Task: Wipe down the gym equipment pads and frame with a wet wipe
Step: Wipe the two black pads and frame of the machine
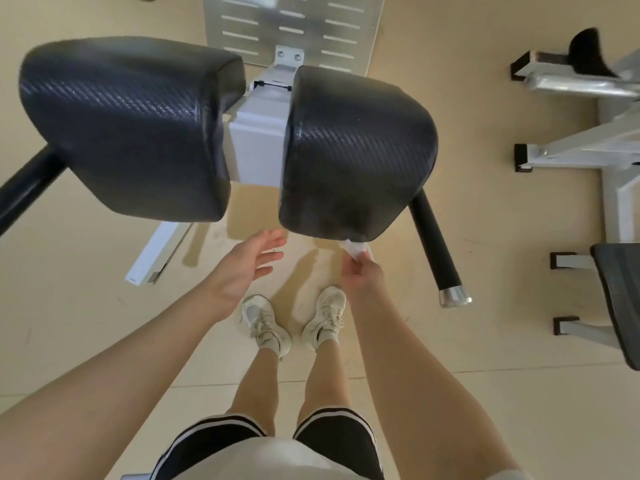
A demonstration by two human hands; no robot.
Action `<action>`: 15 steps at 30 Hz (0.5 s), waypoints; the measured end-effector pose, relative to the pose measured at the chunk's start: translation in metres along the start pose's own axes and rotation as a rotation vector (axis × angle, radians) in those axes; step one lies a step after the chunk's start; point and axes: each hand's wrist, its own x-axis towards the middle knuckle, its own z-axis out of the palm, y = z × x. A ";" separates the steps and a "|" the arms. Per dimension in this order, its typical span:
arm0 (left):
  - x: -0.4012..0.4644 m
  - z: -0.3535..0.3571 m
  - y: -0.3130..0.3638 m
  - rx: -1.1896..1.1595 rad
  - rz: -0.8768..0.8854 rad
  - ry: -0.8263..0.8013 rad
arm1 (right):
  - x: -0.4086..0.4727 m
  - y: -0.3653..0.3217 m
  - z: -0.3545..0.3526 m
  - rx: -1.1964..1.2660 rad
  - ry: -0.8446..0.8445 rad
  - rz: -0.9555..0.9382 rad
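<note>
White wipe [355, 249] in rt hand [362, 275], at pad [356, 150] edge

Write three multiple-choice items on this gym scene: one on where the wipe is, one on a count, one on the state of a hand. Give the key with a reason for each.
1. Where is the white wet wipe?
A. At the near lower edge of the right-hand pad
B. Lying on the floor
C. Draped over the left-hand pad

2. How many large black pads sit on the white frame in front of the person?
A. One
B. Two
C. Four

3. What state is the left hand in?
A. Closed on a spray bottle
B. Gripping the black handle bar
C. Open and empty, fingers spread

Key: 1 A, the right hand pinches the wipe up against the bottom edge of the right-hand pad. 2 B, the left-hand pad and the right-hand pad flank the frame. 3 C, its palm shows and nothing is in it.
</note>
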 end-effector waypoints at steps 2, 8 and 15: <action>-0.003 0.009 0.005 0.015 0.024 -0.007 | -0.008 -0.015 -0.017 0.342 0.062 0.011; -0.015 0.042 0.030 0.209 0.127 -0.051 | -0.064 -0.062 -0.056 0.070 -0.275 -0.289; -0.011 0.110 0.049 0.344 0.091 -0.199 | -0.070 -0.137 -0.074 -0.575 -0.052 -0.640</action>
